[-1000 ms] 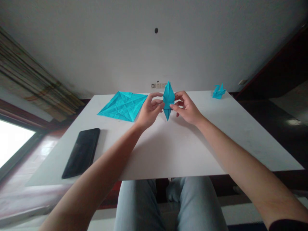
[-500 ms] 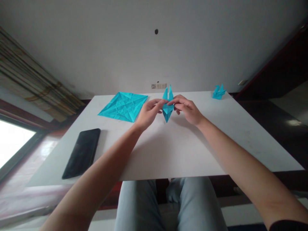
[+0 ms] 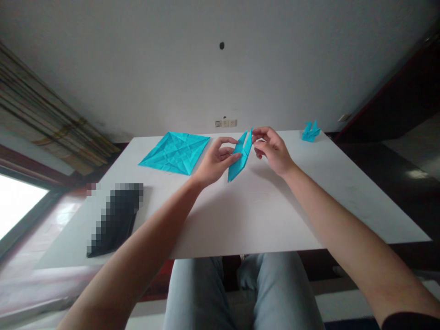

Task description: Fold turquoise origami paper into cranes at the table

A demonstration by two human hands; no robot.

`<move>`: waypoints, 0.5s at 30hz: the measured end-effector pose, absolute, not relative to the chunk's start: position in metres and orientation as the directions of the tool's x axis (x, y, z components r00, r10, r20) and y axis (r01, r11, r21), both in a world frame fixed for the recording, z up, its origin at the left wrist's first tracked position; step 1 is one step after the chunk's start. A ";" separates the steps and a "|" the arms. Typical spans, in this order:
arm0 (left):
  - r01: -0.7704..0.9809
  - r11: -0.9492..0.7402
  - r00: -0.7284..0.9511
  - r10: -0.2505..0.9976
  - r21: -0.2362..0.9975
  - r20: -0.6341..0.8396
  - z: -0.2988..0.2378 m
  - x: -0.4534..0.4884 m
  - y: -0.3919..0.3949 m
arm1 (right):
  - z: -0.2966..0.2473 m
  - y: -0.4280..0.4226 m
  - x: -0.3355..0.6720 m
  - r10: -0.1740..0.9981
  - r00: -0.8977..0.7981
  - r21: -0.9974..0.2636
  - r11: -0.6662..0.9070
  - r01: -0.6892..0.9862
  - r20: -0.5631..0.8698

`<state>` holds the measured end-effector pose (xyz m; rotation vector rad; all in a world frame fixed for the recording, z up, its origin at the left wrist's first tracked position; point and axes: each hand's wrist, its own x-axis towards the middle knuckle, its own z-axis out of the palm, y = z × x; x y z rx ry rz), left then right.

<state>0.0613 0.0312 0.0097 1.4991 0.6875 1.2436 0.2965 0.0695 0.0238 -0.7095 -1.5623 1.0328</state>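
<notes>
My left hand (image 3: 218, 162) pinches a folded turquoise origami paper (image 3: 238, 162) above the table, thumb on its near face and fingers behind. Two narrow points of the paper rise at the top, and a single point hangs at the lower left; it is tilted, leaning right at the top. Close beside its right point is my right hand (image 3: 273, 151), fingers bent and apart, with nothing seen between them. Whether a fingertip still touches the paper's edge is hard to make out.
On the white table (image 3: 220, 229) a creased turquoise sheet (image 3: 175, 152) lies left of my hands. A finished paper bird (image 3: 310, 133) stands at the far right corner. A dark flat object (image 3: 117, 224), partly pixelated, lies at the near left. Behind the table is a wall with sockets (image 3: 225, 123).
The folded paper has turned from upright and facing me to a rightward tilt in my left hand. My right hand has come off its front and moved slightly right.
</notes>
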 end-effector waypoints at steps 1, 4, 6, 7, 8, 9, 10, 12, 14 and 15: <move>-0.171 -0.297 0.308 0.890 0.939 0.337 0.010 0.061 0.030 | 0.024 0.070 0.296 0.860 -0.239 -0.892 0.443 -0.090 0.451; -0.179 -0.268 0.331 0.890 0.947 0.315 0.011 0.060 0.028 | 0.024 0.070 0.296 0.859 -0.232 -0.890 0.441 -0.118 0.456; -0.186 -0.260 0.349 0.884 0.947 0.311 0.012 0.060 0.028 | 0.023 0.071 0.296 0.857 -0.238 -0.890 0.439 -0.124 0.456; -0.184 -0.259 0.358 0.881 0.948 0.310 0.012 0.060 0.028 | 0.022 0.071 0.296 0.854 -0.244 -0.888 0.440 -0.130 0.459; -0.179 -0.259 0.367 0.878 0.949 0.308 0.013 0.060 0.028 | 0.022 0.071 0.296 0.849 -0.252 -0.886 0.444 -0.138 0.464; -0.173 -0.258 0.373 0.876 0.951 0.306 0.012 0.060 0.028 | 0.022 0.072 0.297 0.842 -0.261 -0.882 0.449 -0.146 0.472; -0.170 -0.256 0.377 0.875 0.952 0.303 0.012 0.060 0.028 | 0.023 0.071 0.297 0.835 -0.268 -0.877 0.454 -0.154 0.480; -0.174 -0.255 0.373 0.877 0.951 0.303 0.012 0.060 0.029 | 0.024 0.070 0.298 0.828 -0.275 -0.872 0.461 -0.165 0.489; -0.178 -0.260 0.346 0.886 0.949 0.308 0.010 0.060 0.030 | 0.027 0.068 0.299 0.835 -0.271 -0.878 0.452 -0.160 0.479; -0.177 -0.267 0.325 0.893 0.947 0.312 0.010 0.060 0.030 | 0.029 0.067 0.299 0.843 -0.268 -0.884 0.441 -0.152 0.466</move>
